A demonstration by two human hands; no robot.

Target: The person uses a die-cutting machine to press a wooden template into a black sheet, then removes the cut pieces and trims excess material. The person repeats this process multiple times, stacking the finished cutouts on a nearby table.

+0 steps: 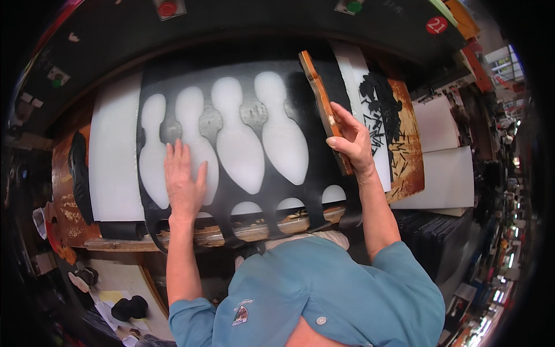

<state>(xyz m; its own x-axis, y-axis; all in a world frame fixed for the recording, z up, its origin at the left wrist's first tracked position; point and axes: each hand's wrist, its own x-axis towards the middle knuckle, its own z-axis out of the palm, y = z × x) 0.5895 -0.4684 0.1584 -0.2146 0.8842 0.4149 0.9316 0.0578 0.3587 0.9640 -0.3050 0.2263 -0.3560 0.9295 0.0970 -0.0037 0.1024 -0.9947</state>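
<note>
My left hand (186, 179) lies with its fingers stretched over a black sheet (274, 186), across the edges of two cut-outs on the left. Several sole-shaped holes run side by side through this sheet, and a white board (283, 141) shows through them. Half-round notches line its near edge, where strips hang over the table front. At the sheet's right side, my right hand (354, 141) grips a long cutting die (318, 87) with an orange-brown edge, between thumb and fingers. The die is tilted up on its side, so its outline is seen mostly edge-on.
A dark machine beam (243, 26) with red and green buttons spans the far side. Black scraps (378, 101) are piled on the right of the worn wooden table (410, 150). Stacked black sheets (433, 243) stand at the lower right, and a side bench (124, 269) at the lower left.
</note>
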